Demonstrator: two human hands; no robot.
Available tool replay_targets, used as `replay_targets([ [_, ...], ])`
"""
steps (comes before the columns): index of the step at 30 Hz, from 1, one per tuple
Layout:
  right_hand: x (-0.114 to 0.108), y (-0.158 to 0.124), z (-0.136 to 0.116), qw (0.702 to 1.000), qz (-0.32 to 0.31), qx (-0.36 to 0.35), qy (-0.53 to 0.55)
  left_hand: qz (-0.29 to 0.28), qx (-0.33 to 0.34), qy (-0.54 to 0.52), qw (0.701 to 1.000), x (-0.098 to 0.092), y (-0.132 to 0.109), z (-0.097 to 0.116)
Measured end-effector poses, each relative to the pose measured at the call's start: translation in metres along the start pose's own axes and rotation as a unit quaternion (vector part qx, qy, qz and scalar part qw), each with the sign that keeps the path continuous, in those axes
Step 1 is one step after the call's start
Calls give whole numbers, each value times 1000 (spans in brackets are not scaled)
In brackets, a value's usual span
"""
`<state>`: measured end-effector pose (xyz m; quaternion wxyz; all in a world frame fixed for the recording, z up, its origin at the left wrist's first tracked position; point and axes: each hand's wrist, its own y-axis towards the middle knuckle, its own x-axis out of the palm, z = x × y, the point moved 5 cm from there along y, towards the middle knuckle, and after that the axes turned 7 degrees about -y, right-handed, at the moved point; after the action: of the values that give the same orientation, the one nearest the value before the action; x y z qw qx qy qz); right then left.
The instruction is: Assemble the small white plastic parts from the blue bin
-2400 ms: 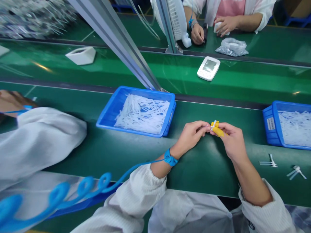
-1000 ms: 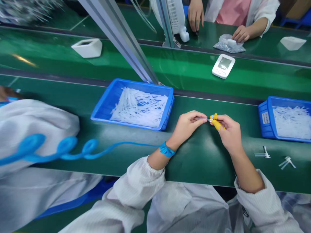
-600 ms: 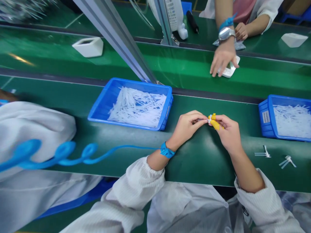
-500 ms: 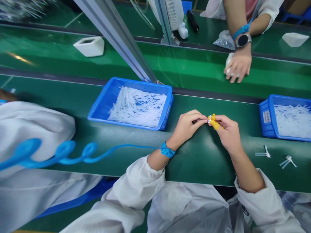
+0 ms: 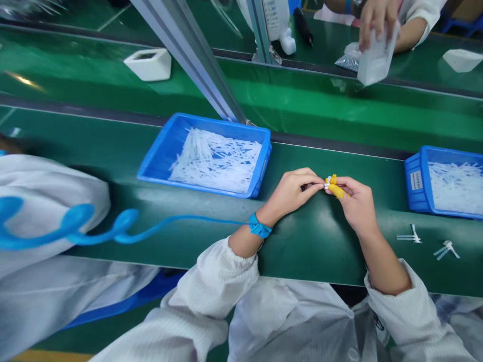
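Between my fingertips is a small white plastic piece, too small to make out fully. My left hand, with a blue wrist strap, pinches its left side. My right hand grips it from the right, thumb and forefinger wrapped in yellow finger covers. Right of my right forearm, two small white pieces with thin translucent strips, one nearer and one farther right, lie on the green table.
A blue bin of white strips stands left of my hands; another blue bin stands at right. A metal post rises behind. Across the green channel, a co-worker's hand holds a translucent container. A coiled blue cord crosses at left.
My hands stay pinched on the white piece, nearly in the same place. The co-worker's hand has lifted up and back from the channel with a translucent container. The blue cord has shifted left.
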<state>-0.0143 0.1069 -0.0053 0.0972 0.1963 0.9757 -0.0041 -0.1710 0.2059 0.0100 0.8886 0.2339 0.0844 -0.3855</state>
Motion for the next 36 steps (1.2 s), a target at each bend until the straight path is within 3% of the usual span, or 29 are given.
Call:
replay_targets([
  [11,-1,2,2,999,1,37,1,0,52,38,998,6,-4,0],
  [21,5,-2,10,998,25,48,16,-6,9,46,999,11,-7,-4],
  [29,8,-7,16,997,56,45,-22,-7,11,111,994,17,-10,-6],
  [32,9,-2,15,997,41,55,27,-7,2,76,997,15,-7,-5],
  [36,8,4,13,994,49,64,77,43,-41,20,998,7,-3,-5],
])
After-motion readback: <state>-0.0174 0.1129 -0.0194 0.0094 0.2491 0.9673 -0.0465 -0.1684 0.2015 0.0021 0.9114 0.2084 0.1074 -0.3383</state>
